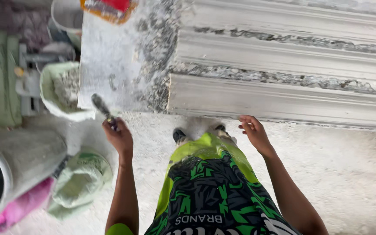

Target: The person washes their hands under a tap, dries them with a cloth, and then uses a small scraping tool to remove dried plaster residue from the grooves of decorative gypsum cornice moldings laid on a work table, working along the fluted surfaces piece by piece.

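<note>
1. Hands at work over a plaster-spattered floor [353,174]: from my remote seat I look straight down the body of a person in a green and black patterned garment [209,187].

2. I see the left hand [118,135] closed around the dark handle of a small trowel [102,107], whose grey blade points up and to the left, over the lower edge of a flat white slab [109,56].

3. I see the right hand [253,130] holding nothing, fingers loosely spread and slightly curled, its fingertips just beside the lower edge of a long white moulded cornice [283,98].

4. The cornice lies in ridged bands running from the middle of the view to the right edge, with crusts of grey plaster along its grooves; rough grey residue marks where it meets the slab.

5. The trowel is well apart from the right hand, with the person's dusty shoes [180,135] between the two hands, toes against the cornice.

6. Left of the slab I make out an open pale-green sack [51,93] with whitish powder inside, just beside the trowel blade.

7. A second, tied pale-green bag [81,180] lies on the floor below the left hand, beside a grey cylindrical drum [22,161] with pink sheeting [18,209] under it.

8. At the top edge an orange and red container [109,8] sits on the slab.
</note>
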